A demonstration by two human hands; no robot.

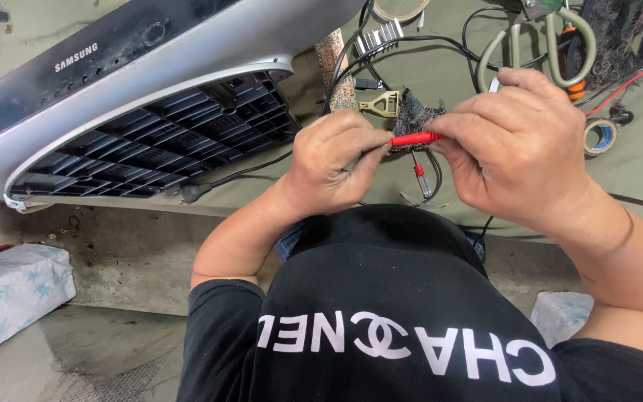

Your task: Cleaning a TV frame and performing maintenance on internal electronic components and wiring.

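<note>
Red probe [414, 138]; silver-black monitor [135, 97]; green scissors [560, 45].

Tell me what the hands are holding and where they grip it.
A thin red probe, held level between both hands: the left hand pinches its left end with the fingertips, the right hand pinches its right end.

The probe [414, 138] looked smooth red plastic; the monitor [113, 67] had a glossy black face and matt silver plastic back; the bench [440, 82] was dull cloth.

Both hands up close: left hand [334, 160] and right hand [515, 149] pinch a thin red probe [415, 138] between their fingertips, black wires [433, 175] dangling just below those fingers.
</note>
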